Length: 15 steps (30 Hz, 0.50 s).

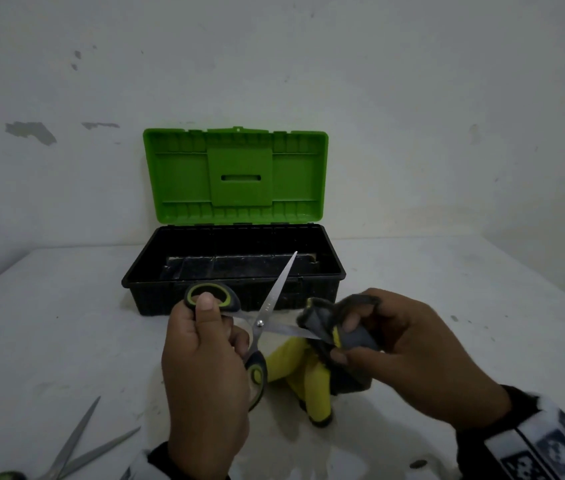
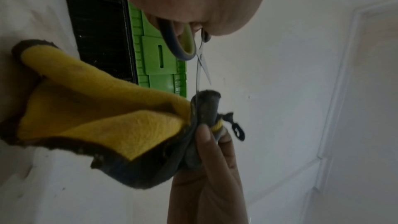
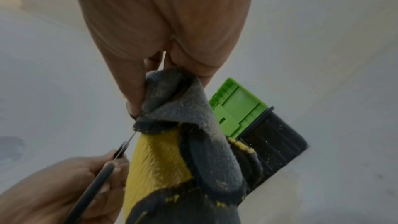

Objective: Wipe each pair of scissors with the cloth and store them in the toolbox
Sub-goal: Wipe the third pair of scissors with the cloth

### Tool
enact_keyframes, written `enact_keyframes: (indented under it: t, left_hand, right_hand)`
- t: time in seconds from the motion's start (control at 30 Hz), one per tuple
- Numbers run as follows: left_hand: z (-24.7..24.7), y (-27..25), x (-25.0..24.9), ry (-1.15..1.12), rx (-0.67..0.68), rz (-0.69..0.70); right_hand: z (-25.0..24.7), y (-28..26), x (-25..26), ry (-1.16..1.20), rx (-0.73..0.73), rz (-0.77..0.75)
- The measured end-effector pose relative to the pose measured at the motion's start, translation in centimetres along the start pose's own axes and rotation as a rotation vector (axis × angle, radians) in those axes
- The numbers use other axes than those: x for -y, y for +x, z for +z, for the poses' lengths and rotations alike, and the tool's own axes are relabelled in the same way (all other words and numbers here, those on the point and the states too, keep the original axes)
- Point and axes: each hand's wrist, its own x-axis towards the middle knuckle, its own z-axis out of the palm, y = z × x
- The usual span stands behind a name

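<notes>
Left hand [image 1: 205, 368] grips scissors [image 1: 260, 323] | right hand [image 1: 409, 348] pinches cloth [image 1: 326, 341] | white table [image 1: 66, 323]

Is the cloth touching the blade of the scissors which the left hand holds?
Touching. In the head view the cloth, pinched by the right hand, wraps one blade of the scissors.
</notes>
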Motion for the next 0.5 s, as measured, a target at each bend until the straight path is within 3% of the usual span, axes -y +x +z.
enact_keyframes:
  t: [0.17,0.3,0.5]
  left_hand:
    - [-0.7,0.5,-0.1,-0.074,-0.062,-0.090]
    - [-0.6,0.5,-0.3,-0.149,-0.084,-0.149]
    - [0.4,-0.3,-0.7,-0.380,-0.071,-0.234]
  right_hand:
    - [-3.5,-1.0,-0.6,0.112,-0.137,0.203]
    - [-6.0,-1.2,-2.1,-0.223,-0.096,0.404]
    - [-5.6,-1.0,-4.9,-0.669,0.091,0.491]
